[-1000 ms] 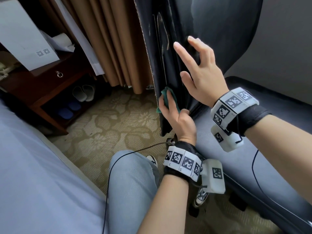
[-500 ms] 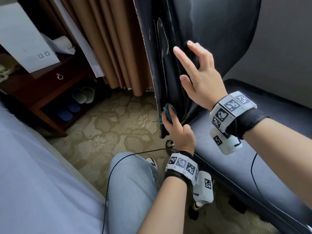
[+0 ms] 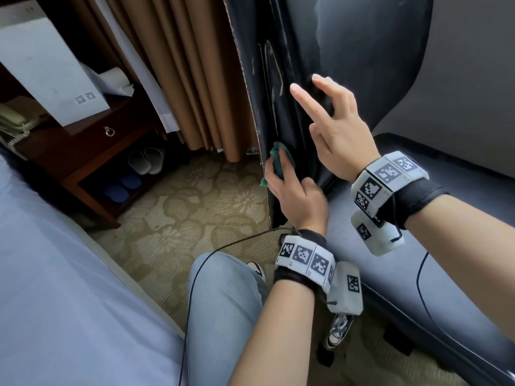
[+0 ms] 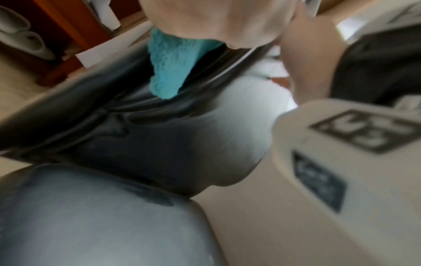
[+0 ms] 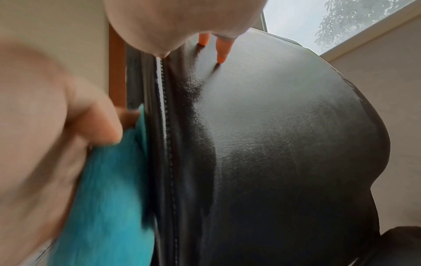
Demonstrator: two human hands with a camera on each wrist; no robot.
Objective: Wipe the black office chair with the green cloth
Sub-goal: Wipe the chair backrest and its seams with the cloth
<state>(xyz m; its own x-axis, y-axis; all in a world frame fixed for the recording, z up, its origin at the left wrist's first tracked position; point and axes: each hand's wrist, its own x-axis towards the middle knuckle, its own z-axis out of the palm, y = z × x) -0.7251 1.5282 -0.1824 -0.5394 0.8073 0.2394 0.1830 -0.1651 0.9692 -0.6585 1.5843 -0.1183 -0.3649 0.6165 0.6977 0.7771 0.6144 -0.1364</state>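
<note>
The black office chair (image 3: 356, 51) stands upright ahead, its backrest edge facing me and its seat (image 3: 418, 274) to the right. My left hand (image 3: 289, 185) grips the bunched green cloth (image 3: 278, 160) and presses it against the low side edge of the backrest. The cloth (image 4: 170, 59) hangs below the knuckles in the left wrist view and shows as a teal cloth (image 5: 109, 189) beside the chair's seam (image 5: 168, 144) in the right wrist view. My right hand (image 3: 331, 121) rests with straight, spread fingers (image 5: 222, 52) on the backrest front (image 5: 284, 144).
A dark wooden nightstand (image 3: 83, 151) with slippers (image 3: 146, 160) beneath stands at the left. Brown curtains (image 3: 172, 65) hang behind the chair. A bed (image 3: 55, 288) fills the lower left. My knee in jeans (image 3: 223, 302) is below the hands; a black cable (image 3: 200, 268) crosses it.
The left hand slid the cloth down the backrest edge, then back up a little. The right hand stayed flat on the backrest.
</note>
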